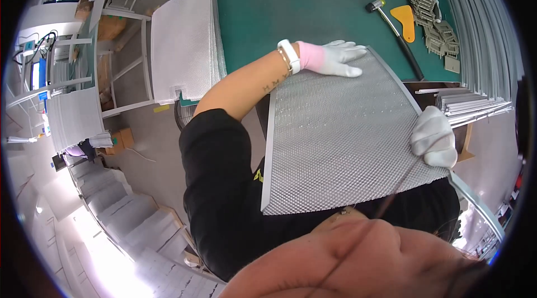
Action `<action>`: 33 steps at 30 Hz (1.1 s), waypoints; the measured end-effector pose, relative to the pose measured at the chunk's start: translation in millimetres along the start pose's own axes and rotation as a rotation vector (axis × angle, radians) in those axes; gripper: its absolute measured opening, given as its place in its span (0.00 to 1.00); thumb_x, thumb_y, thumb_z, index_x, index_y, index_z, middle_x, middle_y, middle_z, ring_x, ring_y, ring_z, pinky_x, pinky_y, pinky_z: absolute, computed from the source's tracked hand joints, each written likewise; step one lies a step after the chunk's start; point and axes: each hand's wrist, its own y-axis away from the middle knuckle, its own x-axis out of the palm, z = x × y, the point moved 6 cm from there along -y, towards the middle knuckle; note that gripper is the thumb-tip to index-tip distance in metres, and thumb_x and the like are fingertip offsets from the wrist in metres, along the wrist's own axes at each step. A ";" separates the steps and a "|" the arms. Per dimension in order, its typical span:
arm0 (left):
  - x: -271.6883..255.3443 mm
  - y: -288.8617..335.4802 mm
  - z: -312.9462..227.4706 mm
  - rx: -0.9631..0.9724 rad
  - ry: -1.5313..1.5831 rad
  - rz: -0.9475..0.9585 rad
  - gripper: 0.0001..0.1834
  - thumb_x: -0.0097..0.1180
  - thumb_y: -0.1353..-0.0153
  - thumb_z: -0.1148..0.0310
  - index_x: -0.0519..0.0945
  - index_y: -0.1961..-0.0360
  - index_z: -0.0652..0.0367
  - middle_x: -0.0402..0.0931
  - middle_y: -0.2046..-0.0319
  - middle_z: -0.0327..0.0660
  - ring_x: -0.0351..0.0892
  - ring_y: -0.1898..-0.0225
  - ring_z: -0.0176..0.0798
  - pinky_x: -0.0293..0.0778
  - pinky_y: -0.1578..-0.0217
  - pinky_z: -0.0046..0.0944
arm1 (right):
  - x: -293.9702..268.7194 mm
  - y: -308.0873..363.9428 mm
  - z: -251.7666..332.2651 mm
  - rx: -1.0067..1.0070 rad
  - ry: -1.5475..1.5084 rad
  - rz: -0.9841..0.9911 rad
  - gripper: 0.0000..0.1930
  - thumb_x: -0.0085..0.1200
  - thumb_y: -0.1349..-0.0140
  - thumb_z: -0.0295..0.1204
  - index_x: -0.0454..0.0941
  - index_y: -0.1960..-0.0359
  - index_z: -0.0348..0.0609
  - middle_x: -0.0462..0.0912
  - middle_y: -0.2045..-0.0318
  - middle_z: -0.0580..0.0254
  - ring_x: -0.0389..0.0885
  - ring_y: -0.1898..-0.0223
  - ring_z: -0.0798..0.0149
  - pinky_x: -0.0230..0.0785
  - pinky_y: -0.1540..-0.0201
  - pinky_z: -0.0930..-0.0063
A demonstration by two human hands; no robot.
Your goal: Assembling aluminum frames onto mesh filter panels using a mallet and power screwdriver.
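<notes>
A silver metal mesh panel [341, 136] is tilted between my body and the green table. A plain metal strip [268, 158] edges its left side. My left hand [338, 58], in a white glove with a pink cuff, lies flat with fingers stretched over the panel's far edge. At the right edge, my gloved right hand [435, 138] is closed around a metal frame strip [394, 77]. A pale metal length [475, 203] shows again below that hand; whether it is the same piece is hidden by the glove.
On the green table [291, 1] lie a black-handled mallet [400, 35], a yellow scraper [405, 23] and piled small metal corner pieces [428, 7]. Mesh sheets [184, 46] are stacked at left. Long metal strips [481, 41] lie at right, with more strips [470, 102] below.
</notes>
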 end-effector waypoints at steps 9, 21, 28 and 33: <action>-53.2 86.7 -23.5 -0.224 0.190 -0.215 0.36 0.42 0.27 0.43 0.71 0.36 0.67 0.81 0.47 0.51 0.78 0.42 0.50 0.67 0.37 0.43 | -35.5 -5.9 -17.5 0.233 0.320 -0.215 0.27 0.49 0.29 0.45 0.57 0.86 0.50 0.67 0.87 0.68 0.69 0.86 0.67 0.59 0.81 0.70; -50.8 209.4 -114.9 0.951 -0.032 -1.017 0.16 0.56 0.32 0.61 0.74 0.64 0.67 0.76 0.77 0.49 0.76 0.77 0.45 0.75 0.75 0.47 | -32.9 -45.3 -63.7 0.260 0.208 -0.233 0.28 0.55 0.32 0.36 0.52 0.89 0.53 0.62 0.91 0.71 0.60 0.91 0.71 0.43 0.86 0.72; -6.4 165.8 -56.0 0.322 0.105 -0.566 0.19 0.60 0.42 0.61 0.81 0.53 0.62 0.81 0.51 0.49 0.80 0.51 0.53 0.74 0.49 0.51 | 1.0 -20.8 -21.0 0.085 0.033 0.373 0.13 0.49 0.72 0.36 0.56 0.90 0.51 0.75 0.79 0.66 0.65 0.87 0.77 0.46 0.87 0.77; 7.6 167.4 5.6 -0.059 -0.199 -0.672 0.19 0.61 0.44 0.65 0.80 0.51 0.59 0.80 0.51 0.47 0.78 0.48 0.54 0.72 0.45 0.50 | 15.3 -23.1 -15.8 0.120 0.120 0.154 0.13 0.48 0.74 0.37 0.56 0.91 0.51 0.77 0.78 0.66 0.65 0.87 0.79 0.45 0.87 0.78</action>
